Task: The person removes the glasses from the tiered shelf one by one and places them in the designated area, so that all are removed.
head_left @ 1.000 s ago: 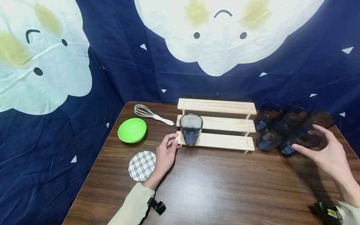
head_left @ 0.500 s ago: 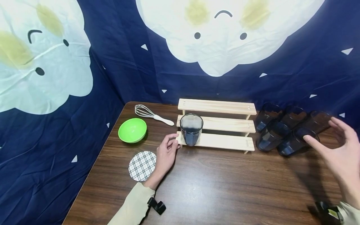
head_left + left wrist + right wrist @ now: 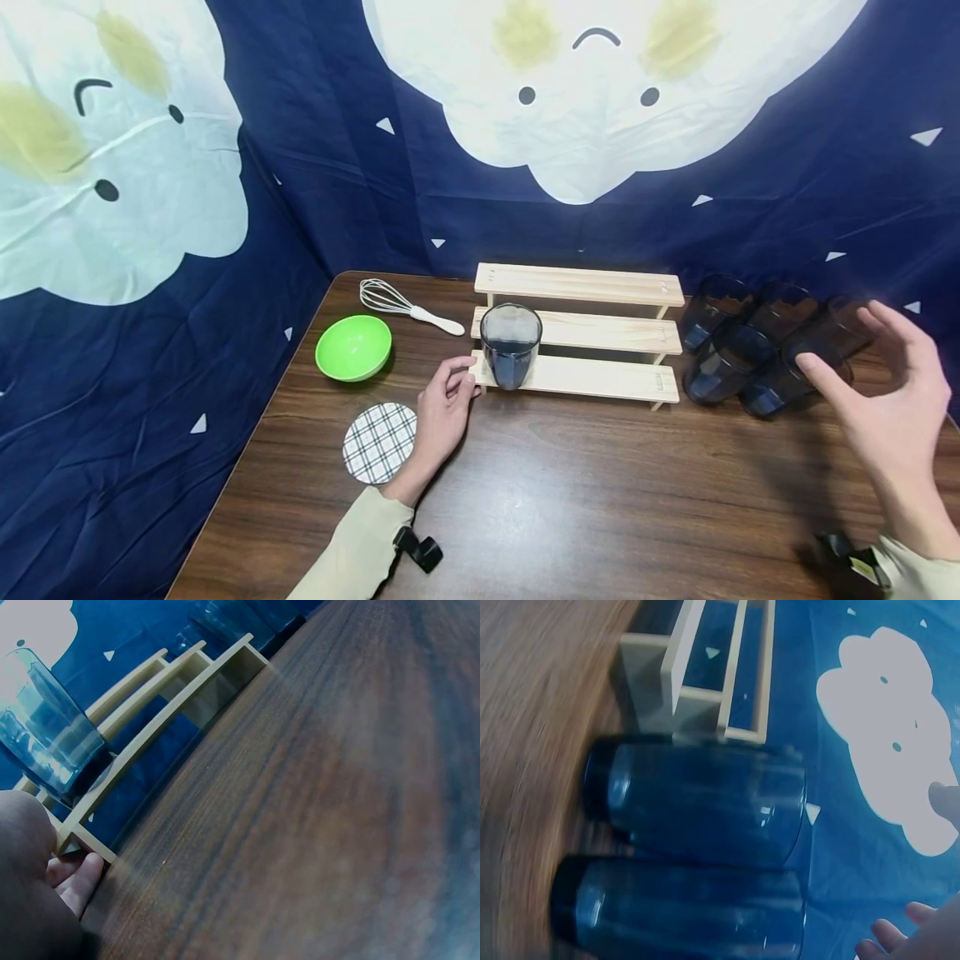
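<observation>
My left hand [image 3: 444,414] holds the left end of the lowest step of a three-tier wooden shelf rack [image 3: 600,377], fingers curled at its edge in the left wrist view. A dark tinted drinking glass [image 3: 511,346] stands upright on that step, close to the left hand. Above and beside the front right glass [image 3: 780,383] is my right hand [image 3: 896,408], thumb and fingers spread wide with nothing between them. The right wrist view shows two dark glasses standing side by side, one [image 3: 705,799] nearer the rack, the other [image 3: 682,907] nearer my fingers [image 3: 889,934].
Several dark glasses, among them a back left one [image 3: 716,308], stand grouped to the right of the rack. At left lie a white whisk [image 3: 431,318], a green bowl [image 3: 352,348] and a round checked coaster [image 3: 378,442]. A blue patterned cloth [image 3: 337,183] hangs behind the table.
My right hand has drawn back rightward from around the front right glass, then shifted slightly left, fingers still spread. The left hand, rack and glass on it have kept their places.
</observation>
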Motion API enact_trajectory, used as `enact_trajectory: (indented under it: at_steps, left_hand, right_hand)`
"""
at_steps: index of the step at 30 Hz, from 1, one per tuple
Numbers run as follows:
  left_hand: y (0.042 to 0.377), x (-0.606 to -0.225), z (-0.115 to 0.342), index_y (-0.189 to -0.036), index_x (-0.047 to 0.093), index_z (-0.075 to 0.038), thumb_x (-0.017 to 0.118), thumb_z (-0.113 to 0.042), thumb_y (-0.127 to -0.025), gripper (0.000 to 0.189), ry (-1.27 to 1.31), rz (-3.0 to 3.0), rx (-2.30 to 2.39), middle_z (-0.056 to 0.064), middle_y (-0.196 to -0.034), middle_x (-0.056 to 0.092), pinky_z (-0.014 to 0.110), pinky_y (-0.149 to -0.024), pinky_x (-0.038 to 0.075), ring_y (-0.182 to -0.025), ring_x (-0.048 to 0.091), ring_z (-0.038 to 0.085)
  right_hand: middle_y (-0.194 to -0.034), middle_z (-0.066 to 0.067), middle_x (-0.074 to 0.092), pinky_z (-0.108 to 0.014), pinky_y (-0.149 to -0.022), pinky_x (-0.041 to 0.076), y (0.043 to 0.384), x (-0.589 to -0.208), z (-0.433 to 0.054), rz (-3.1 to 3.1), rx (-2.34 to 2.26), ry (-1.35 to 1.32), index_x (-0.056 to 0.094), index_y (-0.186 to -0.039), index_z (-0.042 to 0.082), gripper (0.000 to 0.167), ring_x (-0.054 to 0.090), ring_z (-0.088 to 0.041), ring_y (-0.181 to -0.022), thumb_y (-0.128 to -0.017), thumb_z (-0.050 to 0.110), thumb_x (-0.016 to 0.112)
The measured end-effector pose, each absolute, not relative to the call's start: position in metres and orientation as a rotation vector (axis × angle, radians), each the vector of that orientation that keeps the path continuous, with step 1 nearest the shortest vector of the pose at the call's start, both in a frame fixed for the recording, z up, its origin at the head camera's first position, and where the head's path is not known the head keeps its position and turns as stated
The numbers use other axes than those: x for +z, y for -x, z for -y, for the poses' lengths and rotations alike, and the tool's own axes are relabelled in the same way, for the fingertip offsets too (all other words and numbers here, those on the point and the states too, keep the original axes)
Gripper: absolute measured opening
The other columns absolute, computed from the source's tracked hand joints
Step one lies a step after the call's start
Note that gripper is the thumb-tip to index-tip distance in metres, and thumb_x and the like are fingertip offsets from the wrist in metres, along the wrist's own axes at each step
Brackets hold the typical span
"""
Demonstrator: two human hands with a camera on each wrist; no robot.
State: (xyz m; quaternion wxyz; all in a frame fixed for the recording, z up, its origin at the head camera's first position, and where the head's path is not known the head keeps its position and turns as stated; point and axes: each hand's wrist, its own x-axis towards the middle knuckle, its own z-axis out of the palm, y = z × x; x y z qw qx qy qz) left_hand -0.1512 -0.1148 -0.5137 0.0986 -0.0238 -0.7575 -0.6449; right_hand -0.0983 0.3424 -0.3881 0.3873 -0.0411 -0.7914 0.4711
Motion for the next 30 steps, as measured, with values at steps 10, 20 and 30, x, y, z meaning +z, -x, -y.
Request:
enact_trajectory:
  at_steps: [10,20,30]
  left_hand:
    - [0.151,-0.512,0.114,-0.135,0.069,0.0,0.064,-0.001,-0.111,0.024,0.072,2.226,-1.935,0.024,-0.109,0.082,0.035,-0.098,0.068,-0.1,0.082,0.041]
    - [0.152,-0.514,0.115,-0.135,0.069,0.0,0.064,-0.002,-0.112,0.024,0.076,2.23,-1.912,0.024,-0.11,0.082,0.036,-0.097,0.068,-0.1,0.083,0.04]
    - [0.152,-0.513,0.114,-0.134,0.07,-0.001,0.064,-0.002,-0.111,0.024,0.055,2.232,-1.92,0.023,-0.109,0.082,0.034,-0.097,0.068,-0.1,0.083,0.039]
  right_hand:
    - [-0.14,0.003,0.073,-0.016,-0.11,0.046,0.104,-0.387,-0.318,1.89,1.338,-0.102,0.065,-0.149,-0.003,0.074,0.062,-0.013,-0.133,-0.079,-0.017,0.083]
    - [-0.133,-0.004,0.076,-0.018,-0.111,0.049,0.112,-0.387,-0.291,1.828,1.585,-0.245,0.064,-0.147,-0.007,0.073,0.065,-0.017,-0.128,-0.078,-0.028,0.075]
    - [-0.138,-0.01,0.073,-0.022,-0.117,0.047,0.117,-0.389,-0.265,1.822,1.699,-0.368,0.062,-0.15,-0.007,0.077,0.065,-0.019,-0.134,-0.077,-0.031,0.074]
